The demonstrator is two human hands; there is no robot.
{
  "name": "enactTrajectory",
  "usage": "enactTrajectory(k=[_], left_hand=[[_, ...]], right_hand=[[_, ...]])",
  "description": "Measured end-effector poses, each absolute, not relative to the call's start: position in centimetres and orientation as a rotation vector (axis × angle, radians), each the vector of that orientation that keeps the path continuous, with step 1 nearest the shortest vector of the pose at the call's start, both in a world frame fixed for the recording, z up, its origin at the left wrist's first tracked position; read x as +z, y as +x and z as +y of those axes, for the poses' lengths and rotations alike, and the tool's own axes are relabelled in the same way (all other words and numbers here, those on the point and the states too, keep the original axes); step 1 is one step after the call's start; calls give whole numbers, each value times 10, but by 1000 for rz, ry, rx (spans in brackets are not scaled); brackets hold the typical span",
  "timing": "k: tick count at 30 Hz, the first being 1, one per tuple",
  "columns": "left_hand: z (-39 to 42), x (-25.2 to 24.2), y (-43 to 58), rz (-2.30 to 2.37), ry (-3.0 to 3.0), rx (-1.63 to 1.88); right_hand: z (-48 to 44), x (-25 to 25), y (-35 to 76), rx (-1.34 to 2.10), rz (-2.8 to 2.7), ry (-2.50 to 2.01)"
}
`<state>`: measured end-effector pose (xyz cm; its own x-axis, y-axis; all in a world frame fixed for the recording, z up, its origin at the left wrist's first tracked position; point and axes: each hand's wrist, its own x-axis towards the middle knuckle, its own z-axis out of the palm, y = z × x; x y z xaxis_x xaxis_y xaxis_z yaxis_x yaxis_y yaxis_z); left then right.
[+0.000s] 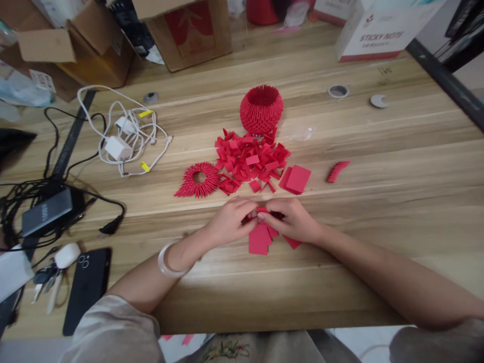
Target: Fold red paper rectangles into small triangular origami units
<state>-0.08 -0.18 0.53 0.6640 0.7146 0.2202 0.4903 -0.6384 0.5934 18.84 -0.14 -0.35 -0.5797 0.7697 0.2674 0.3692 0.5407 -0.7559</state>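
My left hand point(236, 220) and my right hand point(290, 220) meet at the fingertips, both closed on a small piece of red paper point(262, 209). Most of that piece is hidden by my fingers. Flat red paper sheets point(259, 241) lie on the table just under my hands. Beyond them are a short stack of red paper rectangles point(297, 179) and a heap of small red paper pieces point(245, 159). Left of the heap sits a spiky red paper ring point(199, 177) with a pointed tail. A round red bowl-shaped paper piece point(261, 108) stands behind the heap.
A curved strip of red folded pieces point(337, 171) lies to the right. White charger cables point(123, 143), black cables, keys point(47, 277) and a black phone point(87, 290) lie on the left. Cardboard boxes point(189, 35) and a sticky note box point(381, 33) line the back.
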Motion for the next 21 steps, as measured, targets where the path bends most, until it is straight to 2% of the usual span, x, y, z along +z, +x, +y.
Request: enactTrajectory(k=[21], left_hand=[[-2,4,-2,946,2378,565]], right_hand=[[-1,-4,189,892,-2186,-893]])
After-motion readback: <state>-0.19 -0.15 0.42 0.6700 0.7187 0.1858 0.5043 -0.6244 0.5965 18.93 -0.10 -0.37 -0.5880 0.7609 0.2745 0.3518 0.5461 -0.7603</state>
